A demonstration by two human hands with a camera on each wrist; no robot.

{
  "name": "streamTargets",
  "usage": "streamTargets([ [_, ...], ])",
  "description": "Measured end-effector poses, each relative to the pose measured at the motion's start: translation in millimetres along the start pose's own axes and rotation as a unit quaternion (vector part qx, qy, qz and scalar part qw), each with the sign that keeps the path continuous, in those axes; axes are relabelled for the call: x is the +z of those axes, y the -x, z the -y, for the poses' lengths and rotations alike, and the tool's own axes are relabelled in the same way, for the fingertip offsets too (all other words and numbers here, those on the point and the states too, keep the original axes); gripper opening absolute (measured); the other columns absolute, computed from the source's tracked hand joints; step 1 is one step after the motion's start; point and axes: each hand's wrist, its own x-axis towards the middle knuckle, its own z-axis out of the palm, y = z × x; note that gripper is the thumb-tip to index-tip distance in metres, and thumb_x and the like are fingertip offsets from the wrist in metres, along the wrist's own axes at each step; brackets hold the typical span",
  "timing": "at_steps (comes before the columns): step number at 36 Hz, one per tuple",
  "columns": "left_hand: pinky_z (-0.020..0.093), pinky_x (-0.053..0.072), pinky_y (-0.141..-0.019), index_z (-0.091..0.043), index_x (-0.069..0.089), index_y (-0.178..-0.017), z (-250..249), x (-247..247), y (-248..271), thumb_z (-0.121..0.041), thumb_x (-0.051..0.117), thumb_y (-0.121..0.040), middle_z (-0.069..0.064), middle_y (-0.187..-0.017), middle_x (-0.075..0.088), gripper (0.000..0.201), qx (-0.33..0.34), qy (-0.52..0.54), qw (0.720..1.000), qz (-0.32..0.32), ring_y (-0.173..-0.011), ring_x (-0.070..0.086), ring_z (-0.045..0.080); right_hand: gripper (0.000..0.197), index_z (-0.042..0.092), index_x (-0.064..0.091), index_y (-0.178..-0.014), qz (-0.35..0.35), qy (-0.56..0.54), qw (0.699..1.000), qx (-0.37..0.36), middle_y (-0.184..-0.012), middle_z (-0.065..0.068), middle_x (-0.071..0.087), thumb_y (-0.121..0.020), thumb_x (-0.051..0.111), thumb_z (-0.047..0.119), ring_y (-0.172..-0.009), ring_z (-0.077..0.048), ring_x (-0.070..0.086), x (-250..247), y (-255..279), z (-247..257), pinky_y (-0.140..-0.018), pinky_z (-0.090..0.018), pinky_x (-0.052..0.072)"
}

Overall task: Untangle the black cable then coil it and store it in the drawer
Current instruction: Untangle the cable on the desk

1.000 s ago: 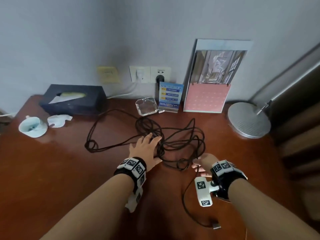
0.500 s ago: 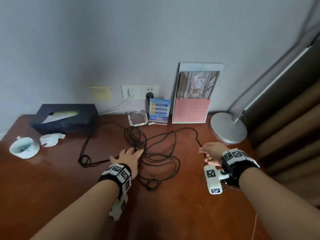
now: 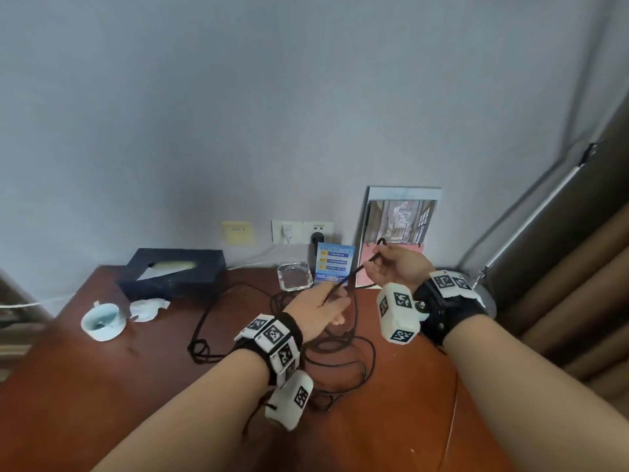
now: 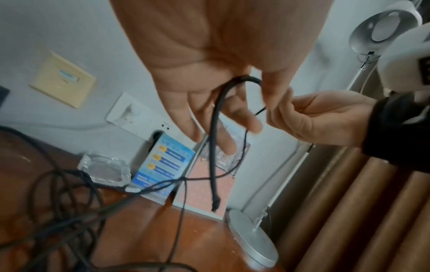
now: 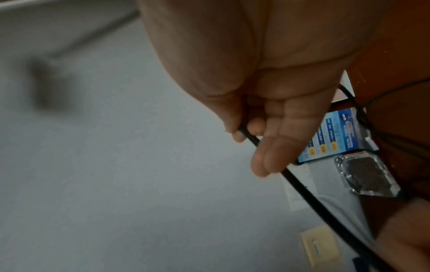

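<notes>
Above the tabletop (image 3: 102, 386), L hand (image 3: 316, 310) and R hand (image 3: 398, 267) fingers each pinch a raised stretch of black cable (image 3: 343, 284); the rest lies tangled below. Risk: pulling hard could tighten the knots.

The worktop (image 3: 85, 386) is reddish-brown wood with a smooth, polished finish that throws soft reflections. The black cable (image 3: 340, 349) across it looks matt, with a faintly braided, cloth-like sheath where it hangs close in the left wrist view. At the far edge a clear glass ashtray (image 3: 294, 275) glints, thick-walled and glossy. To its left, the dark tissue box (image 3: 177, 274) has a dull, matt skin, with white paper showing through its slot. Near it lie a crumpled tissue (image 3: 148, 308) and a pale glazed ceramic cup (image 3: 101, 321) — shiny. On the far right, the lamp base (image 4: 252, 239) is brushed silver metal, satin rather than mirror-bright. The blue card (image 3: 335, 265) is glossy printed paper.
</notes>
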Motion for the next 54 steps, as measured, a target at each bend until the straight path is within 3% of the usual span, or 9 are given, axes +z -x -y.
streamTargets([
  [12, 0.025, 0.041, -0.076, -0.027, 0.062, -0.097, -4.2, -74.9, 29.5, -0.029, 0.047, -0.101, -0.016, -0.082, 0.060, 0.015, 0.072, -0.139, 0.984, -0.085, -0.083, 0.057, 0.007, 0.011, 0.005, 0.058, -0.088, -0.101, 0.238, 0.966, -0.025, -0.069, -0.007, 0.055, -0.094, 0.055, 0.013, -0.059, -0.019, 0.060, -10.9, 22.3, 7.4, -0.059, -0.032, 0.055],
  [18, 0.032, 0.047, -0.084, -0.023, 0.069, -0.108, -37.7, -80.1, 31.2, -0.032, 0.048, -0.100, -0.007, -0.097, 0.071, 0.024, 0.121, -0.211, 0.963, -0.116, -0.090, 0.061, 0.014, 0.042, 0.009, 0.054, -0.118, -0.177, 0.681, 0.702, -0.110, -0.117, -0.012, 0.054, -0.084, 0.062, 0.032, -0.109, -0.029, 0.054, 12.0, 27.8, 0.5, -0.090, -0.037, 0.048],
  [21, 0.033, 0.047, -0.084, -0.023, 0.070, -0.113, -53.1, -79.2, 30.7, -0.032, 0.050, -0.099, -0.001, -0.102, 0.070, 0.026, 0.146, -0.250, 0.949, -0.123, -0.094, 0.060, 0.017, 0.037, 0.016, 0.054, -0.123, -0.112, 0.666, 0.693, -0.254, -0.128, -0.010, 0.049, -0.089, 0.056, 0.031, -0.119, -0.029, 0.046, 30.2, 37.4, -4.0, -0.098, -0.040, 0.040],
  [27, 0.032, 0.046, -0.075, -0.012, 0.071, -0.095, -75.6, -76.8, 35.2, -0.022, 0.055, -0.090, 0.004, -0.084, 0.060, 0.019, 0.228, -0.230, 0.932, -0.162, -0.077, 0.056, 0.017, 0.028, 0.015, 0.053, -0.093, 0.133, 0.549, 0.752, -0.340, -0.069, 0.003, 0.056, -0.102, 0.034, 0.033, -0.068, -0.015, 0.054, 67.8, 68.1, -10.1, -0.072, -0.039, 0.044],
  [31, 0.002, 0.035, -0.075, -0.013, 0.059, -0.111, -71.7, -83.6, 43.1, -0.004, 0.061, -0.086, -0.006, -0.103, 0.050, 0.027, 0.262, -0.187, 0.926, -0.198, -0.088, 0.047, -0.012, 0.023, 0.017, 0.052, -0.094, 0.118, 0.563, 0.724, -0.382, -0.075, -0.002, 0.059, -0.101, 0.035, 0.031, -0.074, -0.021, 0.056, 64.1, 69.4, -8.0, -0.072, -0.038, 0.044],
  [36, 0.031, 0.048, -0.075, -0.015, 0.067, -0.105, -60.0, -91.3, 48.5, -0.022, 0.054, -0.097, -0.003, -0.088, 0.064, 0.017, 0.252, -0.258, 0.924, -0.125, -0.081, 0.060, 0.015, 0.032, 0.017, 0.058, -0.081, 0.136, 0.579, 0.680, -0.428, -0.061, 0.006, 0.053, -0.097, 0.042, 0.040, -0.062, -0.015, 0.052, 56.7, 73.4, -13.4, -0.061, -0.034, 0.043],
  [44, 0.029, 0.046, -0.095, -0.024, 0.057, -0.133, -54.8, -87.4, 59.6, -0.024, 0.042, -0.101, -0.005, -0.125, 0.065, 0.035, 0.239, -0.279, 0.925, -0.095, -0.111, 0.060, 0.013, 0.060, 0.020, 0.063, -0.091, 0.097, 0.641, 0.594, -0.475, -0.073, 0.001, 0.064, -0.091, 0.017, 0.058, -0.068, -0.022, 0.057, 41.4, 67.2, -18.0, -0.061, -0.035, 0.046],
  [49, 0.030, 0.033, -0.065, -0.025, 0.047, -0.134, -73.4, -82.6, 59.5, -0.016, 0.038, -0.101, 0.000, -0.113, 0.056, 0.035, 0.194, -0.502, 0.837, -0.098, -0.100, 0.056, 0.023, 0.062, 0.017, 0.053, -0.100, 0.076, 0.716, 0.513, -0.468, -0.081, -0.006, 0.063, -0.090, 0.008, 0.058, -0.073, -0.032, 0.059, 32.8, 69.8, -19.8, -0.059, -0.037, 0.046],
  [54, 0.039, 0.048, -0.081, -0.019, 0.046, -0.133, -71.2, -70.5, 50.0, -0.009, 0.041, -0.093, 0.008, -0.109, 0.058, 0.042, 0.065, -0.566, 0.822, 0.001, -0.110, 0.054, 0.029, 0.031, 0.015, 0.049, -0.100, 0.086, 0.772, 0.504, -0.377, -0.094, -0.009, 0.063, -0.102, 0.028, 0.039, -0.079, -0.028, 0.054, 39.5, 70.8, -26.6, -0.063, -0.032, 0.034],
])
